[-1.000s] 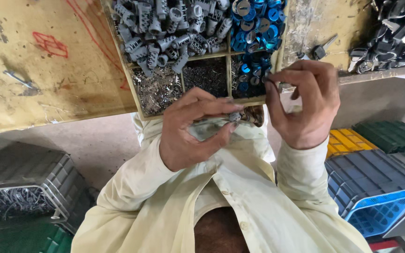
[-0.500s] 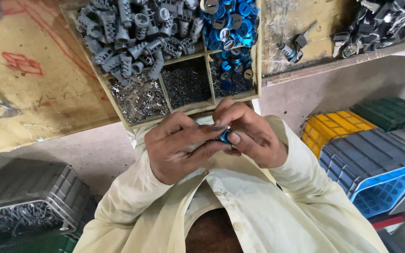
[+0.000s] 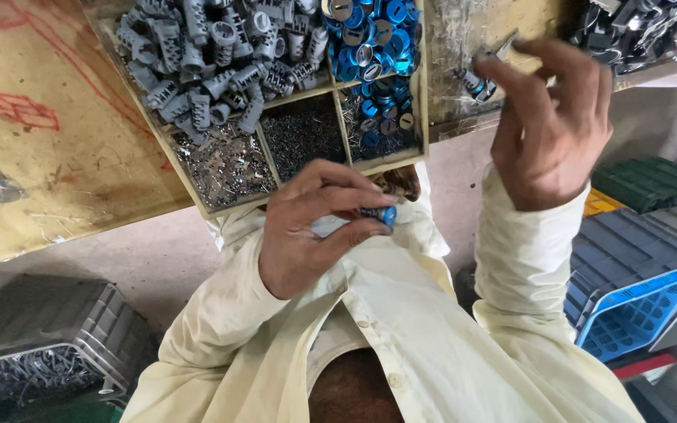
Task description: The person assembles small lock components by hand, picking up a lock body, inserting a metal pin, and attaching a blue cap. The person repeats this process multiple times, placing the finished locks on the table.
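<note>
A divided wooden tray [image 3: 425,94] sits on a worn yellowish desk [image 3: 56,157], its compartments holding grey ribbed cylinders [image 3: 213,55], blue round caps [image 3: 374,35] and small dark metal bits. Plastic crates lie below. The left hand [image 3: 307,227] hovers just in front of the tray, fingers [image 3: 338,196] clamped on a small cylinder with a blue cap [image 3: 379,214]. The right hand [image 3: 550,125] reaches to the desk, fingers pinching a small metal part [image 3: 481,82].

shirt [image 3: 432,337]: pale cream, buttoned front | long loose sleeves | both hands bare
</note>
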